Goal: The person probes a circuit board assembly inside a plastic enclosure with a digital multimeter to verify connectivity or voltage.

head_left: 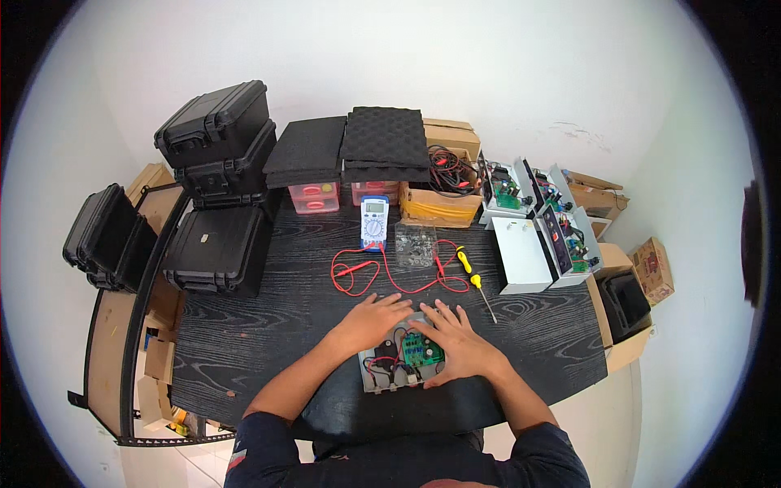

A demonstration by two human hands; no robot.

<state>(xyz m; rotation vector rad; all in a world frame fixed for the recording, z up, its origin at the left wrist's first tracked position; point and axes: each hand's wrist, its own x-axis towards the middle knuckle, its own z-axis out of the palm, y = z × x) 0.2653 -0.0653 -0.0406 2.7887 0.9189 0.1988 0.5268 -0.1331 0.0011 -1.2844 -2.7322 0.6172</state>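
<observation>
In front of me on the table lies an open grey metal case (371, 376) with a green circuit board (419, 350), red and black wires and dark parts inside. My left hand (374, 323) rests at its far left corner, fingers stretched out along the far edge. My right hand (462, 345) lies over its right side, fingers spread toward the far edge and thumb toward the near edge. It hides part of the board and the case's right wall. Beyond the hands are a yellow-handled screwdriver (464, 260) and a multimeter (373, 224) with red test leads (415, 291).
A clear parts box (416, 246) sits right of the multimeter. Black hard cases (218, 248) are stacked at left. Foam sheets (384, 138) top red drawers (314, 198) at the back, beside a cardboard box (439, 210) of cables. Several open circuit units (569, 236) stand at right.
</observation>
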